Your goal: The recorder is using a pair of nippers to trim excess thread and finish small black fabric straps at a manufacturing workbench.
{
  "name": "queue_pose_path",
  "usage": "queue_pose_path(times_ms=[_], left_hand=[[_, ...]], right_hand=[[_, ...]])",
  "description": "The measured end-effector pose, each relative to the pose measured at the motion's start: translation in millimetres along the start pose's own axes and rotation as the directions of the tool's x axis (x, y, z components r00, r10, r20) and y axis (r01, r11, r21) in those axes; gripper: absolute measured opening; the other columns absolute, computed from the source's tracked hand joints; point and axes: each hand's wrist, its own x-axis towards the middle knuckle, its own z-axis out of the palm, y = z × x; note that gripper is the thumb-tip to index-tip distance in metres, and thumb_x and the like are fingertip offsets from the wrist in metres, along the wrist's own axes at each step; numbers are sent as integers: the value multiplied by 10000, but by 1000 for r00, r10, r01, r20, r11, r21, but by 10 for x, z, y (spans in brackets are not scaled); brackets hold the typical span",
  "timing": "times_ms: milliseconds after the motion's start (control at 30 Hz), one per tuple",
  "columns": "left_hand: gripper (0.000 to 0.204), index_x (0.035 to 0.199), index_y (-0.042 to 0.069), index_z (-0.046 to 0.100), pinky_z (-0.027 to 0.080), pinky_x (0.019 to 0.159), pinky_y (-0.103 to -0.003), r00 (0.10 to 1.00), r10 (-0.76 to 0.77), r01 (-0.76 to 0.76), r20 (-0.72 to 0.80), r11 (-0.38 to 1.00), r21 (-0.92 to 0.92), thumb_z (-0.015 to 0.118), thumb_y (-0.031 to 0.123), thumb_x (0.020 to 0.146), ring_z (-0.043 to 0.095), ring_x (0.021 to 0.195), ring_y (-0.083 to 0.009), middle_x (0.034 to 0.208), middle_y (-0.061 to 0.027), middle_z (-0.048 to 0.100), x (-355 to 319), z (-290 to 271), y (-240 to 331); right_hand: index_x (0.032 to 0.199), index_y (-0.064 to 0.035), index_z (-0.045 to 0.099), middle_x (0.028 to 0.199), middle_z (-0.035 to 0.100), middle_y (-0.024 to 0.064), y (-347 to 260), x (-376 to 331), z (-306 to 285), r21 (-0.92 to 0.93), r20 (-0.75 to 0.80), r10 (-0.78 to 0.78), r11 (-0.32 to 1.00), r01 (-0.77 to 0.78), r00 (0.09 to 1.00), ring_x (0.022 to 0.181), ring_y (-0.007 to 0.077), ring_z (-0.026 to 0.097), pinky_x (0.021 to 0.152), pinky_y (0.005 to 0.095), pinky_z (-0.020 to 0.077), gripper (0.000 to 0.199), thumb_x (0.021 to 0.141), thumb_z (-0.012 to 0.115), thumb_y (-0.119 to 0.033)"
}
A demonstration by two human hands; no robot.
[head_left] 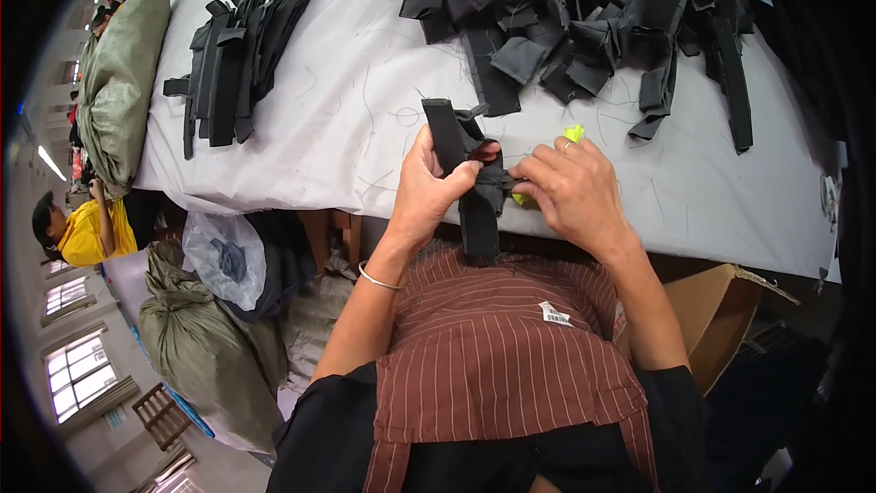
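My left hand (436, 184) is closed round a black fabric strip (479, 219), a stitched band with a folded tab at its side. The strip hangs over the table's near edge, its lower end against my apron. My right hand (577, 194) is curled round a small yellow-green tool (573, 133) that looks like thread snips; its blades are hidden. The fingertips of this hand meet the strip's right side, where loose thread ends show.
Beyond my hands a heap of black fabric strips (547, 27) covers the white table (356, 110). A neater stack (237, 64) lies at the left. Stuffed sacks (196, 338), a plastic bag (224, 260) and a person in yellow (87, 233) are left. A cardboard box (712, 315) stands right.
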Motion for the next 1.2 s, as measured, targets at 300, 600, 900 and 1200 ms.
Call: queue_pose_path(times_ms=[300,600,900,1200], left_hand=[[408,1196,-35,421,455,971,-348,999,-14,14,37,1000,19,554,33,816,610,1063,-228,1110,-189,615,-9,-32,-13],[356,1142,-33,433,493,904,-311,999,-3,4,36,999,-41,546,-51,804,613,1029,-183,1080,-128,592,-6,-42,-28],[374,1157,-31,429,495,887,-303,999,-21,21,45,1000,-3,539,-46,801,609,1037,-173,1087,-127,592,0,-76,-55],[369,1153,-38,423,517,889,-319,998,-34,34,46,999,5,522,-61,798,612,1044,-196,1091,-138,582,-13,-44,3]], right_hand=[[790,-125,603,719,552,-22,82,28,-2,2,64,-72,997,72,995,702,174,512,667,321,374,161,730,715,-224],[781,-115,605,704,547,-10,110,40,-2,24,82,-71,997,69,994,686,182,503,651,322,362,134,768,680,-226],[790,-122,611,695,525,-13,116,9,34,34,48,-59,998,58,997,691,178,503,639,318,345,131,752,695,-216],[764,-146,609,683,519,-24,147,44,15,30,82,-111,994,109,990,702,174,494,645,311,339,92,742,690,-184]])
